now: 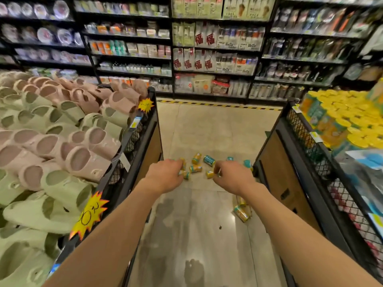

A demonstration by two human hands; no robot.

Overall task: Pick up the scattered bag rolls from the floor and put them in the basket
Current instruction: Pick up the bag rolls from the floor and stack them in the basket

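Several small yellow and teal bag rolls (196,158) lie scattered on the tiled floor between two display bins. Two more rolls (241,213) lie nearer, by the right bin's base. Both my arms reach forward above the floor. My left hand (165,175) hangs with loosely curled fingers in front of the leftmost rolls (186,175). My right hand (233,175) hangs the same way in front of the rolls on the right (209,174). Neither hand plainly holds a roll. The black wire basket (300,131) on the right is piled with yellow and teal packs.
A black mesh bin (143,129) heaped with pink and green slippers stands on the left. Stocked shelves (213,59) close the aisle ahead, behind a yellow-black floor stripe (217,105). The aisle floor (196,235) runs narrow between the bins.
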